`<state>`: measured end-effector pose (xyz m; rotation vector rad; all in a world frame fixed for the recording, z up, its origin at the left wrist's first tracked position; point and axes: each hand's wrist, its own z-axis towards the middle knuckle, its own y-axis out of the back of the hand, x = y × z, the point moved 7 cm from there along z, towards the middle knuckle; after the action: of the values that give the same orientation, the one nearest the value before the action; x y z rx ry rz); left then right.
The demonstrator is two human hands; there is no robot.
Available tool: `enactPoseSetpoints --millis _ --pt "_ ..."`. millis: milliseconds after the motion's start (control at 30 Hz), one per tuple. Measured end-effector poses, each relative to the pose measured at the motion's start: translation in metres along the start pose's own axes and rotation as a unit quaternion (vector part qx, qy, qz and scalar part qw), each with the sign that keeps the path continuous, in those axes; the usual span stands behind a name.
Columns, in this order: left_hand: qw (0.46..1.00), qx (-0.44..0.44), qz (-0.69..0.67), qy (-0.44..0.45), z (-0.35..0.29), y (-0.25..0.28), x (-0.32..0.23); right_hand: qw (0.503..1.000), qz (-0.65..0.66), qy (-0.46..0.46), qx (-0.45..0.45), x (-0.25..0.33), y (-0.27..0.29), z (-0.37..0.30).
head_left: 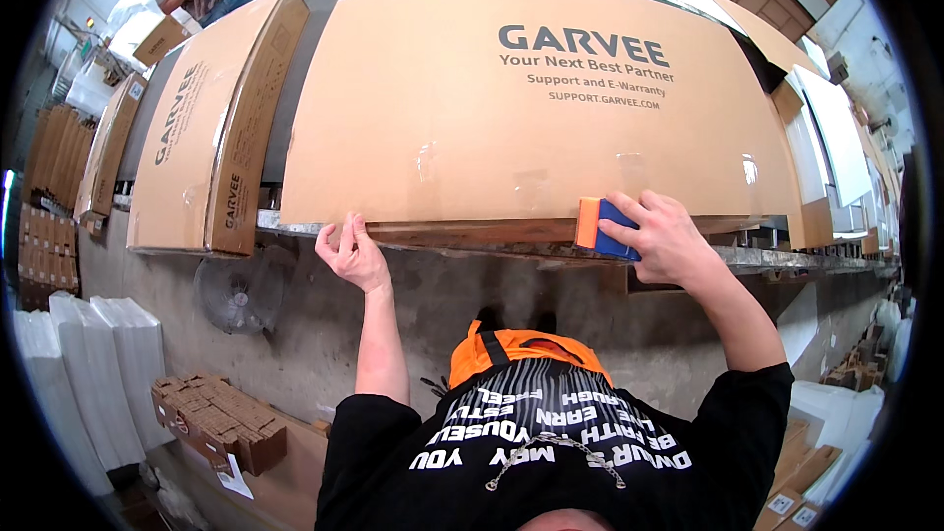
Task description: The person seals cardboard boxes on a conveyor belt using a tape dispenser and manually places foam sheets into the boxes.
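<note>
large flat carton lies on the conveyor table | left hand at the carton's near edge, left part | right hand with scraper block at the near edge, right part | narrower carton left of the large carton | fan below its left corner | small boxes on the floor, farther below left
</note>
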<state>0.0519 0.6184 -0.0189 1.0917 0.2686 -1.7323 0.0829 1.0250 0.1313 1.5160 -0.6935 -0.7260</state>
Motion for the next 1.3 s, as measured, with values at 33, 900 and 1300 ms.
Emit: enactPoseSetpoints --millis 33,900,1300 --pt "1.0 -0.004 0.006 -0.006 0.0 -0.001 -0.001 1.0 -0.01 -0.004 0.009 0.002 -0.003 0.003" --pt "0.819 0.292 0.423 -0.256 -0.074 -0.105 -0.092 0.981 0.06 -0.095 0.156 -0.189 -0.036 -0.173" --pt "0.626 0.586 0.094 -0.506 -0.446 -0.311 -0.483 0.953 -0.11 -0.216 0.18 -0.292 -0.085 -0.302"
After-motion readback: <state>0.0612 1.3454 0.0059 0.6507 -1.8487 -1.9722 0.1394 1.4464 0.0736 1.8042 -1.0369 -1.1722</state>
